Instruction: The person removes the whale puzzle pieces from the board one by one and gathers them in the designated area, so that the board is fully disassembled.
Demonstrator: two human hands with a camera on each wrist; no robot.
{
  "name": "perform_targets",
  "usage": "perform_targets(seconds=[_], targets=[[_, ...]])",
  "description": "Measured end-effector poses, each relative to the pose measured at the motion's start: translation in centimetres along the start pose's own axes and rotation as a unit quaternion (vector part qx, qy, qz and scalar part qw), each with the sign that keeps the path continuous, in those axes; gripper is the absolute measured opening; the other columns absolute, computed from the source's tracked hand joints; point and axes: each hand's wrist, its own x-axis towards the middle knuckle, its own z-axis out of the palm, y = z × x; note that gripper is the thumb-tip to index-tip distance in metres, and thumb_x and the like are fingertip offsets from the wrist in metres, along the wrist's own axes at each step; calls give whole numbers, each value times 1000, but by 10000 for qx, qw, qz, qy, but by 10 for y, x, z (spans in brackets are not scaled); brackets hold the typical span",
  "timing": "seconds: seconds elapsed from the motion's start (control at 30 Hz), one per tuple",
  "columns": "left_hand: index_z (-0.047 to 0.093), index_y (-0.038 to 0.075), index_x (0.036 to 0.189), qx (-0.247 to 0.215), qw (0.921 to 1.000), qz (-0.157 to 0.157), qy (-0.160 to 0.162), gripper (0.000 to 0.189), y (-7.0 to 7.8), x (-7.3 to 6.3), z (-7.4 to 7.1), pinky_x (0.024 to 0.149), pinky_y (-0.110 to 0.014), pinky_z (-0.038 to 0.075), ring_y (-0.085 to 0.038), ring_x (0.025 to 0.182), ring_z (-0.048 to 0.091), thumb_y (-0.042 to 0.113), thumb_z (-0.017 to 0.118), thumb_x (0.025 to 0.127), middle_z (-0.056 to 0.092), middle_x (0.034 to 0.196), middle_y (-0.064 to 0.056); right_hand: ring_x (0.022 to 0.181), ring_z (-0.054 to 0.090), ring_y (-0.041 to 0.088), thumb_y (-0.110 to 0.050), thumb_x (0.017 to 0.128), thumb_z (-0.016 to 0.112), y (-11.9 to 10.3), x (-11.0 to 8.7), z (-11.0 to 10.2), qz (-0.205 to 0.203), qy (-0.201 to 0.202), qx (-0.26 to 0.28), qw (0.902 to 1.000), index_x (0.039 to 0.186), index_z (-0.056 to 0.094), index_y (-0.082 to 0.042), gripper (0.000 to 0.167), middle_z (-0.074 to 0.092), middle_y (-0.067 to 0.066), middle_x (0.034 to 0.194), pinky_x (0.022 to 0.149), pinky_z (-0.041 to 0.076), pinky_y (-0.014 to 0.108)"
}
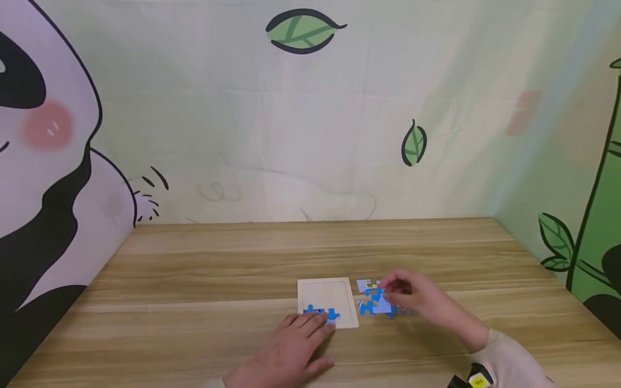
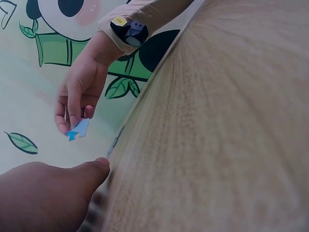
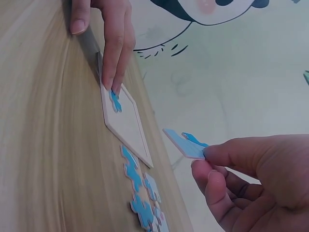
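My right hand [image 1: 422,293] pinches a light-blue jigsaw puzzle piece [image 3: 186,145] between thumb and fingers, raised above the table. Under it and to its left lie several loose blue puzzle pieces [image 1: 366,307], some with yellow or white patches. Beside them is a shallow, square wooden puzzle frame [image 1: 352,302]. A few blue pieces [image 1: 333,314] sit along its near edge, partly hidden by my left hand [image 1: 291,347]. The left fingers lie extended over that near edge and touch the pieces. In the left wrist view, the held piece hangs below the right fingertips.
The wood-grain table [image 1: 218,269] runs back to a pale wall cloth [image 1: 218,108] printed with leaves and a panda. A dark device with a yellow label [image 1: 479,380] is strapped over the right sleeve.
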Motion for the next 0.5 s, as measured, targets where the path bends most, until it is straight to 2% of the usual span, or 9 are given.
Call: perform_targets(seconds=[0.27,0.5], targets=[[48,22,141,-11,9999,-35,-115,58,0,0,0,105,-44,42,-18,133,46,58,40,97,49,146,1,71,53,4,-7,91,62,8,-12,-10,138,-89,-6,9999,103,61,2,15,61,10,87,57,51,21],[47,22,142,-53,9999,-34,-153,59,0,1,0,106,-45,42,-18,134,45,59,38,97,48,147,1,69,53,2,-8,91,62,16,-23,-17,-162,-142,-57,9998,103,62,3,15,61,9,85,54,50,21]])
